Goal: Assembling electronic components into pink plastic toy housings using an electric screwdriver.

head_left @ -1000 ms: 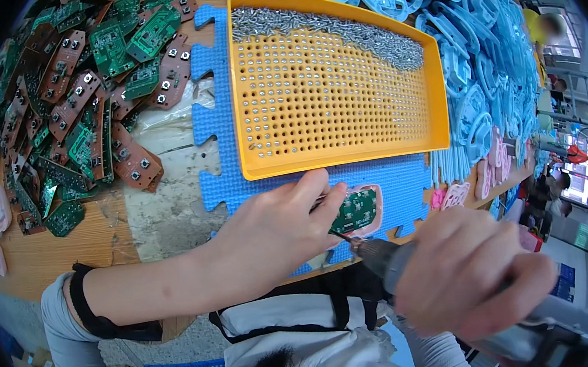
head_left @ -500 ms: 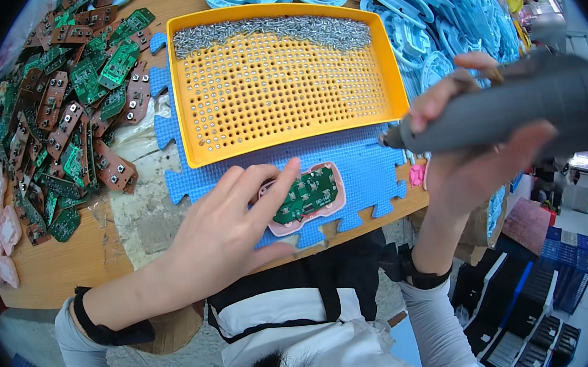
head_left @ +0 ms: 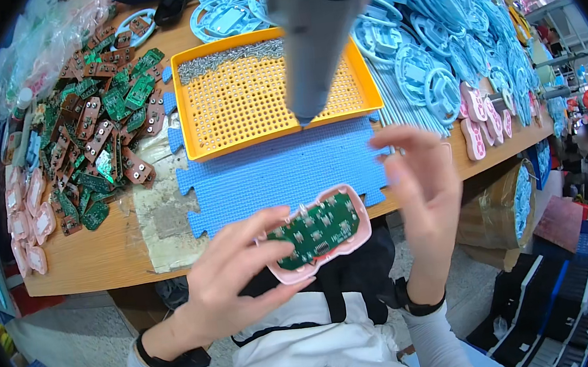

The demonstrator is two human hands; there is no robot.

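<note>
My left hand (head_left: 235, 275) grips a pink plastic shell (head_left: 359, 227) by its left end, thumb below and fingers on top. Inside the shell sits a green circuit board (head_left: 320, 227). The shell is lifted toward me, in front of the mat's near edge and slightly tilted. To its right, my right hand (head_left: 424, 191) is raised with fingers apart, holding nothing. A grey electric screwdriver (head_left: 326, 44) hangs upright, away from both hands, its tip over the front rim of a yellow screw tray (head_left: 281, 131). The tray has rows of holes and loose silver screws (head_left: 224, 63) at its back.
Beneath the tray lies a blue foam mat (head_left: 272, 175). Green and brown circuit boards (head_left: 99, 132) are heaped left, beside pink shells (head_left: 29, 218). Light-blue plastic parts (head_left: 429, 40) pile up back right, with more pink pieces (head_left: 472, 122) near the right table edge. A cardboard box (head_left: 494, 209) stands below.
My right hand has let go of the screwdriver, which now hangs over the tray. My left hand has picked the pink shell up off the mat and brought it closer to me.
</note>
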